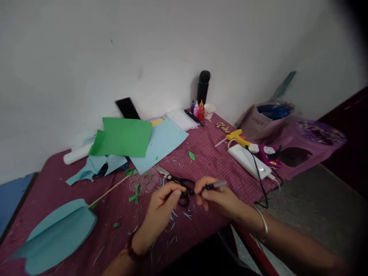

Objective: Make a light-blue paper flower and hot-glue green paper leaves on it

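In my right hand (214, 194) is a pen (214, 186) with a dark grip and a pale end, the fingers closed round it. Facing it, my left hand (165, 203) has thumb and forefinger brought together; anything between them is too small to make out. Black-handled scissors (179, 180) lie on the table just behind both hands, blades pointing up and left. Blue paper slivers (186, 216) and green paper scraps (134, 195) are scattered around. At the left lies a folded blue paper shape (61, 234) by a thin wooden stick (110, 190).
Green paper (125, 137) overlaps a light blue sheet (163, 143) at the back. White sticks (181, 119), paint bottles (198, 111), a paper cup (209, 111) and a black flask (203, 86) stand near the wall. A yellow glue gun (237, 137) and white power strip (247, 160) lie right.
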A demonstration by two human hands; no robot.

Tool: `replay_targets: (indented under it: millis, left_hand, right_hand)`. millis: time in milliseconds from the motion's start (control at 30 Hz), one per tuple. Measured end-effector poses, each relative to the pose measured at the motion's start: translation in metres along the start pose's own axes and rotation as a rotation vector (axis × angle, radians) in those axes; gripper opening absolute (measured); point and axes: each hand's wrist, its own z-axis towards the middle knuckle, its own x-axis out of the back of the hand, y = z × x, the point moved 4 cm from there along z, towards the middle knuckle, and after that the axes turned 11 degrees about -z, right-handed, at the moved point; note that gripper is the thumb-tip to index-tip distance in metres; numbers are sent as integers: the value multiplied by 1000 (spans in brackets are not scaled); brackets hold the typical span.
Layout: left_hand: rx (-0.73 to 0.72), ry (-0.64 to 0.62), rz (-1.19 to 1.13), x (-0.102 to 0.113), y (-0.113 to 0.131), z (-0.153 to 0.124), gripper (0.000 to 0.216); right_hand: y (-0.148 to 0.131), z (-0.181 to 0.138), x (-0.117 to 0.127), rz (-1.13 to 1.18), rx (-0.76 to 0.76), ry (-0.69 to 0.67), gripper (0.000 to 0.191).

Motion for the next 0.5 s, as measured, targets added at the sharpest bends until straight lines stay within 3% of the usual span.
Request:
replay_targets:
  millis: [67, 167, 333, 500]
  left_hand:
    - [17, -13, -6, -8, 7, -16, 24]
    - [-98, -19, 25, -19, 17, -43, 27]
    - [-260, -17, 33, -22, 13, -78, 34]
    - [-167, -84, 20, -17, -3, -78, 35]
  right_hand:
    - [9, -12, -17, 119, -36, -55, 26]
    - [17, -30, -40, 237, -100, -87, 34]
    - [19, -50, -59, 199, -135, -129, 41]
    - [23, -47, -61, 95, -118, -126, 42]
